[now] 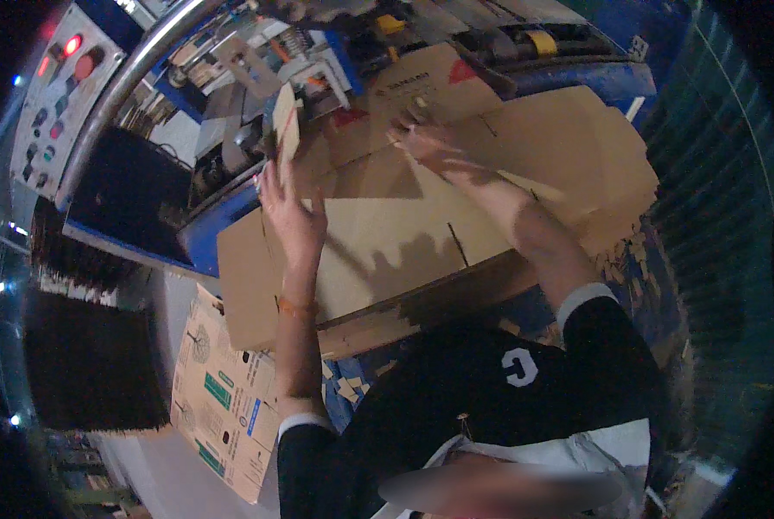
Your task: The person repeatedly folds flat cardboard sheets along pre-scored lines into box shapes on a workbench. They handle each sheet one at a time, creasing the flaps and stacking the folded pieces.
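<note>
A stack of brown flat cardboard box sheets [352,259] lies in front of me, with slits cut into the edges. At its left side, my left hand [292,216] has its fingers stretched out along a narrow upright cardboard flap [287,130], the thumb apart from them. Farther right, my right hand [434,149] has its fingers curled at the edge of a raised cardboard sheet [551,160]. The fingertips pinch that edge. Red print marks the far part of the cardboard [430,78].
A machine with a blue frame [569,82] stands beyond the cardboard. Its control panel [63,104] with a lit red lamp is at upper left, beside a metal rail [136,73]. Printed box sheets [227,389] lie lower left. Cardboard scraps [348,387] litter the area below.
</note>
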{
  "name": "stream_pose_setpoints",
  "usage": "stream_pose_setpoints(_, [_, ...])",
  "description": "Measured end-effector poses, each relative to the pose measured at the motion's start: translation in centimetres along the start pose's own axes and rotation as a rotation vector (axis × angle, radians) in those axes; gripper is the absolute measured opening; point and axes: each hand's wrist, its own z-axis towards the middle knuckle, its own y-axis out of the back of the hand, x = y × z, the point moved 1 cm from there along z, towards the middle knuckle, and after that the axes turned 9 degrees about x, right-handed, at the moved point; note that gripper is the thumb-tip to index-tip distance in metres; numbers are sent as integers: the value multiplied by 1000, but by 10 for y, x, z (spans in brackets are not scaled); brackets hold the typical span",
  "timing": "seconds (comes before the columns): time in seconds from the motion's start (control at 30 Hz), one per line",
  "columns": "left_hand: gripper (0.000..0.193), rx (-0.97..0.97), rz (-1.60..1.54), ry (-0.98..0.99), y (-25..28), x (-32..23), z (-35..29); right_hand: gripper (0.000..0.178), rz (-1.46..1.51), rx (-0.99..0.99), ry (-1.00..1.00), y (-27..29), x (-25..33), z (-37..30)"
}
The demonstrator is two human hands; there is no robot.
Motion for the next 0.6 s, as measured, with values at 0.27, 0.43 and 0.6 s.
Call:
stream_pose_setpoints(0.27, [74, -679, -1012, 777, 33, 82, -170, 42, 382, -308, -553, 75, -9, -155])
stream_pose_setpoints(0.43, [81, -505, -435, 1079, 19, 109, -245, 71, -116, -520, -1357, 65, -50, -310])
stream_pose_setpoints(0.6, [85, -260, 259, 1334, 43, 88, -206, 88, 225, -302, -1421, 39, -79, -339])
